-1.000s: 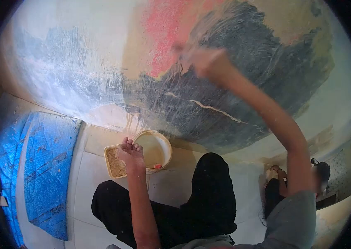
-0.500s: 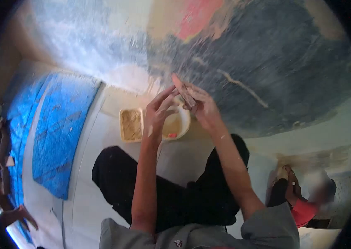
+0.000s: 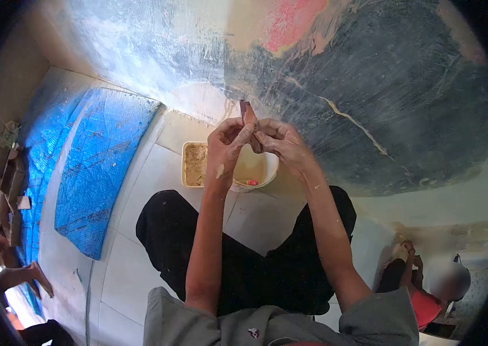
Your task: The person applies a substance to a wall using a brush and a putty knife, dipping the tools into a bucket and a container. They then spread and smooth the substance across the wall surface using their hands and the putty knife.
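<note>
Between my hands, in front of the wall, is a small folded reddish-brown strip that looks like sandpaper. My left hand is closed on it, thumb laid against its near face. My right hand pinches its lower right side. Both hands have pale smears on them. Below them, partly covered by the hands, stands a white bucket with cloudy liquid and a small red piece inside. A rectangular tub of tan paste stands left of the bucket.
The wall ahead has a dark grey painted area with a pale filled crack and a pink patch. A blue sheet lies left. At lower right sits a person in red; another person's foot shows at left.
My left fingers, spread beside the strip before, have closed onto it. The strip now stands more upright, both hands gripping it. The view has shifted slightly, and another person's leg shows more at left.
</note>
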`<state>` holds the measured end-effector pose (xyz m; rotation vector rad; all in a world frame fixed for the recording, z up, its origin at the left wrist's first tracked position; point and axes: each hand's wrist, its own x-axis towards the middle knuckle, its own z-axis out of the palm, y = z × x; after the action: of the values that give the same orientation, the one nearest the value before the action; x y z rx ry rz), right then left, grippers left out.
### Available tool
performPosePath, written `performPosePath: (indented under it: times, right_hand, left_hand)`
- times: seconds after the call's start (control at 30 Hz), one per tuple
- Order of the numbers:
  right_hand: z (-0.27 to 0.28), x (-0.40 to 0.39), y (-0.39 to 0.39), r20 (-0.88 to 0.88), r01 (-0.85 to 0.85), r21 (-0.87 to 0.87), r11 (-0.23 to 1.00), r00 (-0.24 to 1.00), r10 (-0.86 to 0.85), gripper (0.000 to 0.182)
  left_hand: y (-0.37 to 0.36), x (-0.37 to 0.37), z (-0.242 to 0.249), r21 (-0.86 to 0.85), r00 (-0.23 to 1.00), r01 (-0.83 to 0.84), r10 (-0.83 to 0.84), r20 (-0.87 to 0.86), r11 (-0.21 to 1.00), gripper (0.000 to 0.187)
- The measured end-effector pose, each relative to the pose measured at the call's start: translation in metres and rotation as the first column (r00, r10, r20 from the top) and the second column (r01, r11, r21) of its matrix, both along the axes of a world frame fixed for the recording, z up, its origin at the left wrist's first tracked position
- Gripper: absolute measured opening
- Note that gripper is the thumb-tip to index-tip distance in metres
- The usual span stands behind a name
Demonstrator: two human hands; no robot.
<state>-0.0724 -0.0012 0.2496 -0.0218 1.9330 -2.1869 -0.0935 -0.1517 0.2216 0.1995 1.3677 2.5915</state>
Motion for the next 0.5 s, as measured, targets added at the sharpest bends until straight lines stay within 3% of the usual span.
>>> performPosePath:
  times: [0.1,0.3,0.4,0.43,0.47,0.5]
  right_hand:
    - [0.009,0.001,-0.004,0.001,0.013,0.045,0.999,1.0,-0.013,0.026]
    - [0.008,-0.001,-0.008,0.035,0.065,0.127,0.99,0.997,-0.07,0.025]
    - [-0.008,-0.006,0.001,0.004,0.066,0.236,0.969,0.998,-0.069,0.023]
    - [-0.013,-0.008,0.004,-0.018,0.06,0.295,0.954,0.998,-0.057,0.023]
    - [-0.017,-0.01,0.005,-0.001,0.055,0.294,0.954,0.998,-0.057,0.023]
    - [-0.02,-0.014,0.006,0.073,-0.05,0.701,0.711,0.997,-0.003,0.026]
  left_hand:
    - [-0.002,-0.001,-0.001,-0.091,1.0,0.007,-0.008,-0.018,0.996,0.026]
    - [-0.004,0.002,0.004,0.037,0.993,0.035,-0.039,0.113,0.999,0.03]
    - [-0.008,-0.002,-0.008,-0.246,0.996,0.039,-0.019,0.086,0.968,0.034]
    - [-0.009,-0.004,-0.019,-0.246,0.995,0.042,-0.018,0.1,0.968,0.034]
    - [-0.009,-0.004,-0.033,-0.431,0.999,-0.031,0.043,0.018,0.902,0.038]
    - [-0.012,-0.005,-0.042,-0.594,0.994,-0.113,0.086,-0.074,0.796,0.043]
